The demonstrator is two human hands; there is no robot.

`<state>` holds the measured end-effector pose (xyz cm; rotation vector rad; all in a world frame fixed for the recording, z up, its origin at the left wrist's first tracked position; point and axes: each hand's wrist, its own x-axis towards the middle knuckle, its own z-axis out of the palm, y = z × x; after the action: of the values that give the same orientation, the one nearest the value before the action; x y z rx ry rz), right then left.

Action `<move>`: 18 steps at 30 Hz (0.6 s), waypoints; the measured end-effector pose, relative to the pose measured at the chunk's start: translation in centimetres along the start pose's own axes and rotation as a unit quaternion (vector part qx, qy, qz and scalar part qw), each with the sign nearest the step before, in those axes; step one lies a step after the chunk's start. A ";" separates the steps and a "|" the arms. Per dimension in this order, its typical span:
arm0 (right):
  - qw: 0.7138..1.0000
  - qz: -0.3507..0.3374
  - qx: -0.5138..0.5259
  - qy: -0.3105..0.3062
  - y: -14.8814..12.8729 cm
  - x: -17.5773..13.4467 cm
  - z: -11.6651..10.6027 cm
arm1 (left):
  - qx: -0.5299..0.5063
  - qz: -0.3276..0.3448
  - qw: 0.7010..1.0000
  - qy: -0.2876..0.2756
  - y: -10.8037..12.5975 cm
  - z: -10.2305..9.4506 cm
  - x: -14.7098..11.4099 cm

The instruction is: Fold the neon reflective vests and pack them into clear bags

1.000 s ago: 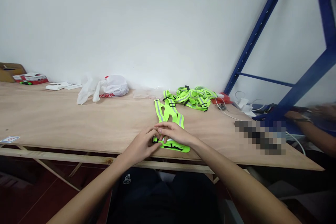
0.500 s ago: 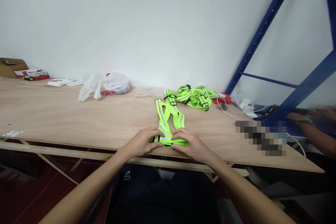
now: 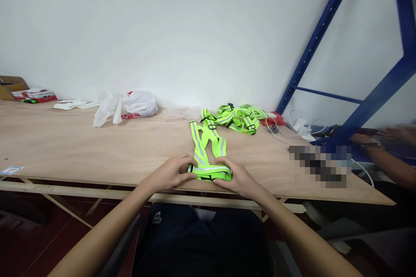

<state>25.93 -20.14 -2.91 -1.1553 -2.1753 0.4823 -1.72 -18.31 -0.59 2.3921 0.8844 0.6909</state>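
Observation:
A neon-yellow reflective vest of elastic straps (image 3: 200, 147), with grey stripes and black buckles, lies at the table's front edge. Its near band is folded into a flat loop. My left hand (image 3: 173, 172) pinches the left end of that band by a black slider. At the band's right end, my right hand (image 3: 236, 175) is closed round the fold, thumb below and fingers above. Two straps run from the band toward the back. Behind them rests a tangled pile of similar reflective straps (image 3: 238, 117).
On the wooden table (image 3: 97, 151) are a white plastic bag (image 3: 139, 104), white papers (image 3: 73, 104), a red-and-white box (image 3: 34, 95) and a clear plastic wrapper (image 3: 180, 113). A blue metal rack (image 3: 315, 39) stands right, near white cables and another person's arm (image 3: 386, 156).
My right hand has shifted from lying over the band to gripping its right end, where the fold now shows more fully. The view has turned slightly to the right.

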 end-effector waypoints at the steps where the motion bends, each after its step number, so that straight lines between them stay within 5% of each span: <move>1: 1.000 -0.004 0.003 0.000 0.0 0.0 0.0 | -0.007 -0.003 1.000 0.001 -0.1 -0.1 -0.1; 7: 0.999 -0.035 -0.003 -0.003 0.5 0.4 0.1 | -0.047 -0.025 0.998 0.030 -1.0 -0.4 -0.7; 13: 0.998 -0.059 -0.010 0.002 1.0 0.3 0.4 | -0.045 -0.028 0.998 -0.016 -1.1 0.2 -0.3; 18: 0.997 -0.076 -0.019 0.005 1.1 0.2 0.5 | -0.101 -0.025 0.995 -0.001 -1.1 0.3 -0.3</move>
<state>26.19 -19.33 -3.82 -0.9993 -2.2509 0.3697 -2.25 -17.88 -1.63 2.1841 0.8292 0.7217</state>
